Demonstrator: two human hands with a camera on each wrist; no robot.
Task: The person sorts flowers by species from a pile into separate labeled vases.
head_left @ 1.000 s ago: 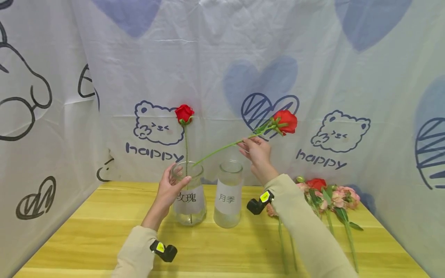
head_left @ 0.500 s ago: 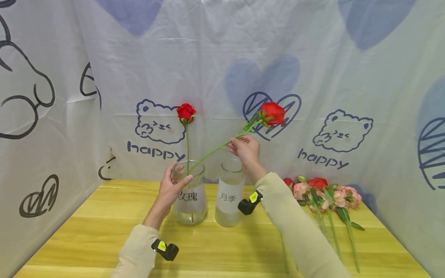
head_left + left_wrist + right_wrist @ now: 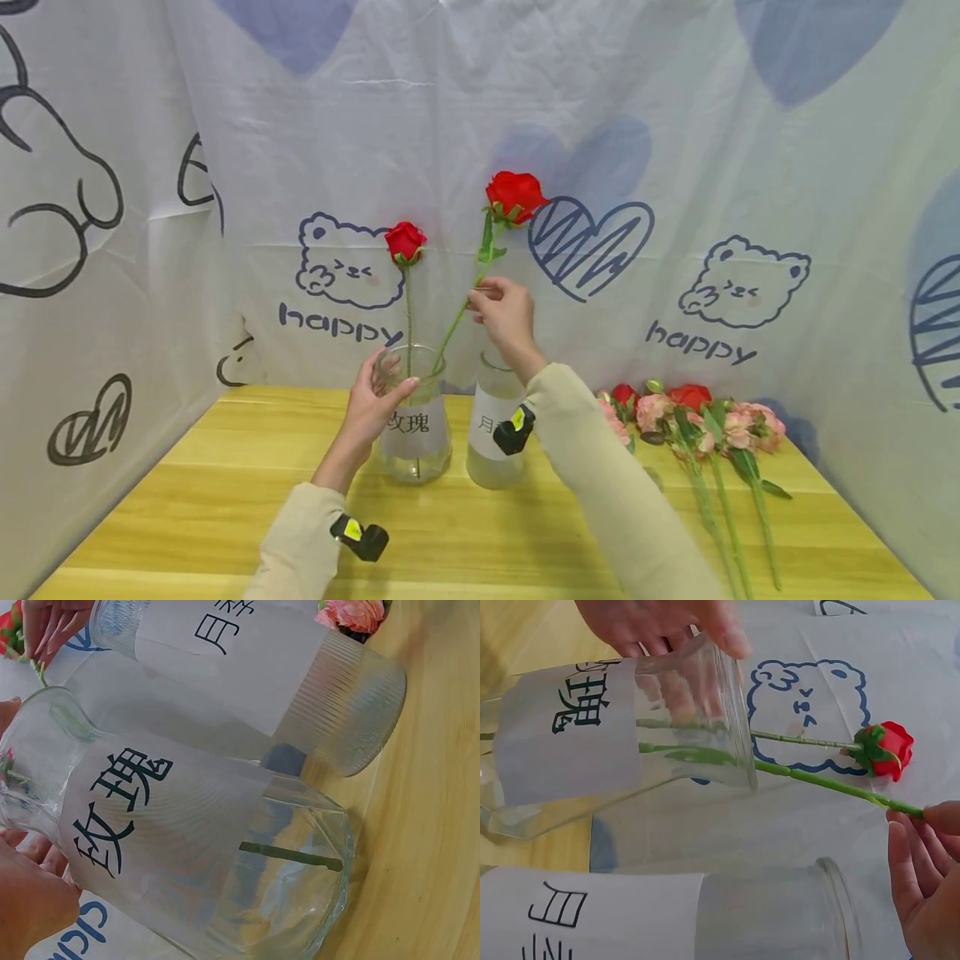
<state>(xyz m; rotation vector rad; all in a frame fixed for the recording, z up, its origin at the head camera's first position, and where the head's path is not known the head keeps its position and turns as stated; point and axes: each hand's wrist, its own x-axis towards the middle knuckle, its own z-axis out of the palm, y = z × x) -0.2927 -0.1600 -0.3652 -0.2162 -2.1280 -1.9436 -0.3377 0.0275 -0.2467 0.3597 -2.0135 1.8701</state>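
My left hand (image 3: 373, 402) holds the neck of a clear glass vase (image 3: 415, 467) whose white label carries black characters. One red rose (image 3: 406, 242) stands upright in that vase, its green stem end (image 3: 291, 856) showing through the glass near the base. Between thumb and fingers, my right hand (image 3: 508, 318) pinches the green stem (image 3: 817, 780) of a second, fuller red rose (image 3: 515, 197). This rose leans to the right, its bloom higher than the first. Its lower stem passes through the vase's mouth and shows inside the neck in the right wrist view.
A second labelled glass vase (image 3: 493, 472) stands close to the right, partly behind my right wrist. Pink flowers (image 3: 738, 427) and red flowers (image 3: 688, 395) lie on the wooden table (image 3: 225, 500) at the right. A printed white cloth (image 3: 450, 150) hangs behind.
My right hand has moved left, tilting the held rose from nearly level to steeper. Its stem end has gone from the rim down into the vase. The left hand keeps its hold.
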